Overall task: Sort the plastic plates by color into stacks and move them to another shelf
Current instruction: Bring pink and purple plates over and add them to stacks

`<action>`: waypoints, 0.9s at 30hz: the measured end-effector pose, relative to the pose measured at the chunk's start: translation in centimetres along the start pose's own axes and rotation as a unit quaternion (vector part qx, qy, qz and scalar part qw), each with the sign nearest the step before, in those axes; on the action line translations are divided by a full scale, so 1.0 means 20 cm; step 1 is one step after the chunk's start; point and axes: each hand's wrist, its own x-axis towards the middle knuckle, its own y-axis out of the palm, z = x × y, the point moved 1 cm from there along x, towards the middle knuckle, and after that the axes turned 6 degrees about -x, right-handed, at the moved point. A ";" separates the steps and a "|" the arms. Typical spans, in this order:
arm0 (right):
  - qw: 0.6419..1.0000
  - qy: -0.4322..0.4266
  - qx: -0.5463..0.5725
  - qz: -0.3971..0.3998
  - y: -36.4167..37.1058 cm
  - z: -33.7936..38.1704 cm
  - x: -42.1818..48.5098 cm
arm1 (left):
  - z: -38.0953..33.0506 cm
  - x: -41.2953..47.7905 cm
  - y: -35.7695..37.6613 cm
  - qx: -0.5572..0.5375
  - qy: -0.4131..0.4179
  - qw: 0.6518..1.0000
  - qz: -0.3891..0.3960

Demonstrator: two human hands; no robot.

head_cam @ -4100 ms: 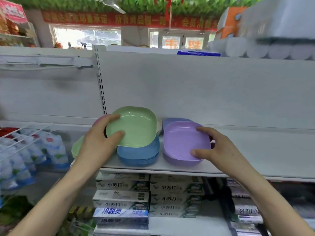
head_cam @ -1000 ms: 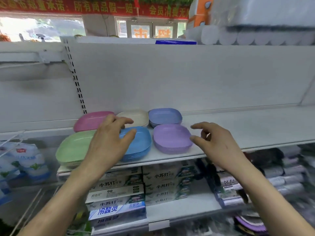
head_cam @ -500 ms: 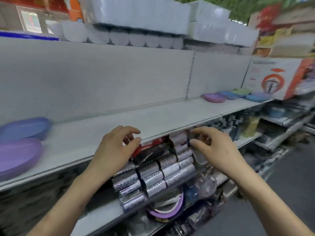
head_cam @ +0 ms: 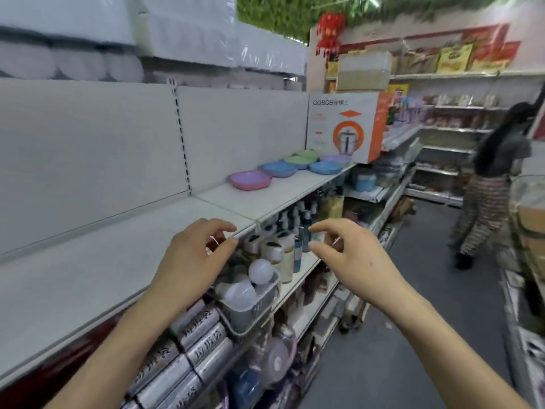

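A long white shelf [head_cam: 88,270] runs from 8 o'clock toward 1 o'clock. Far along it, at 1 o'clock, lie the plastic plates [head_cam: 283,169]: pink-purple nearest, then blue, green and lilac, beside a white and orange box [head_cam: 345,125]. At 6 o'clock the left hand [head_cam: 191,261] and right hand [head_cam: 354,258] hover apart, fingers loosely curled, holding nothing. White bulbs [head_cam: 250,281] fill a basket beneath.

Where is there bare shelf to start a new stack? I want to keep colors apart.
The white shelf is bare from the left hand up to the pink plate. Beyond that, blue plates and green plates crowd it up to the orange-and-white box.
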 end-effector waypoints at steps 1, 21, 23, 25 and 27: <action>1.000 0.004 -0.003 -0.003 0.00 -0.06 0.08 | 0.01 0.09 0.07 -0.006 0.001 1.000 0.003; 0.993 -0.071 0.044 0.080 0.40 -0.70 1.57 | 0.36 1.16 0.49 0.137 -0.116 0.981 -0.068; 0.990 -0.089 0.053 0.100 0.48 -0.73 1.70 | 0.39 1.20 0.50 0.154 -0.142 0.974 -0.087; 0.985 -0.113 0.058 0.115 0.56 -0.76 1.85 | 0.41 1.23 0.51 0.167 -0.164 0.966 -0.107; 0.981 -0.137 0.062 0.127 0.64 -0.77 2.01 | 0.42 1.24 0.51 0.173 -0.187 0.958 -0.131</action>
